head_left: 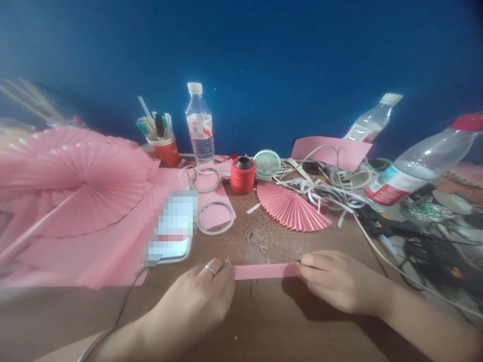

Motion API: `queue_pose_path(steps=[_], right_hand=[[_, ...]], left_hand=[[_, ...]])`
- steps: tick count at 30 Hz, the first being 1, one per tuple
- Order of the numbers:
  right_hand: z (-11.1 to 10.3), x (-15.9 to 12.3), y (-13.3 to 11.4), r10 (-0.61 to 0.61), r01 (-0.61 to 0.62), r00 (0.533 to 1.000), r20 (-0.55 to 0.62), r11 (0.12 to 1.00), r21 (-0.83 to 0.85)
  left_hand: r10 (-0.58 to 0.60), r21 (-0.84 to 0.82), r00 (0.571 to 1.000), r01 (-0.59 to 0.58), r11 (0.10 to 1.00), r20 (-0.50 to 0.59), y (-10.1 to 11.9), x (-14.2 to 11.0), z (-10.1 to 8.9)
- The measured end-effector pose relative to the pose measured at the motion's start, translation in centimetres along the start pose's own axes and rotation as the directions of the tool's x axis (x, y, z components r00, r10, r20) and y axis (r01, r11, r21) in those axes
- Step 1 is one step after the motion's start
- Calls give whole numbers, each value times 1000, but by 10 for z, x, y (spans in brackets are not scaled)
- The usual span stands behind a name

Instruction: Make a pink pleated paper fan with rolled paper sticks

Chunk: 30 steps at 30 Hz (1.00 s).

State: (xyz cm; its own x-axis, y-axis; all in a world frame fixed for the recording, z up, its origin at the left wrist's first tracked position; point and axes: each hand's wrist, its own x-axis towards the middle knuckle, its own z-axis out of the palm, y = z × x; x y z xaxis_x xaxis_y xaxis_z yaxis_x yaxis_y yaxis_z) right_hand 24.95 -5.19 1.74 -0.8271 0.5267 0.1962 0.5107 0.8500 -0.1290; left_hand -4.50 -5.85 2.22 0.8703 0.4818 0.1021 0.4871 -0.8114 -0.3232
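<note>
A narrow pink paper strip stretches level between my two hands, low over the brown table. My left hand, with a ring on one finger, is closed on the strip's left end. Its right end is pinched in my right hand. Just below the strip, short dark marks show on the tabletop. Beyond it lies a pleated pink paper fan, spread open, and a scatter of small dark specks.
Left of centre are a phone, two tape rolls and large pink paper rosettes. A red thread spool, a small fan and a water bottle stand behind. Cables, glue guns and bottles crowd the right.
</note>
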Motion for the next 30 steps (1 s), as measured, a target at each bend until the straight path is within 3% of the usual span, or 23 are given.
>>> queue_pose_path(steps=[5,9,14,18,24,30], right_hand=[[-10,1,-1,31,-32,997,64,999,15],[-11,12,-13,164,-167,982,97,985,30],[7,42,-37,371,-379,925,83,918,119],[10,60,-45,478,-495,869,131,841,218],[4,74,-42,437,-447,894,100,886,122],[9,70,-38,386,-401,916,113,896,192]], left_hand=[[15,42,999,-17,999,49,5,-4,-2],[-35,19,999,34,999,21,17,-8,-1],[-46,-28,997,48,998,63,24,-8,-1],[-35,-36,997,37,999,67,22,-6,-3],[-45,-128,996,54,990,72,5,0,-2],[-65,-255,989,98,962,134,-6,4,0]])
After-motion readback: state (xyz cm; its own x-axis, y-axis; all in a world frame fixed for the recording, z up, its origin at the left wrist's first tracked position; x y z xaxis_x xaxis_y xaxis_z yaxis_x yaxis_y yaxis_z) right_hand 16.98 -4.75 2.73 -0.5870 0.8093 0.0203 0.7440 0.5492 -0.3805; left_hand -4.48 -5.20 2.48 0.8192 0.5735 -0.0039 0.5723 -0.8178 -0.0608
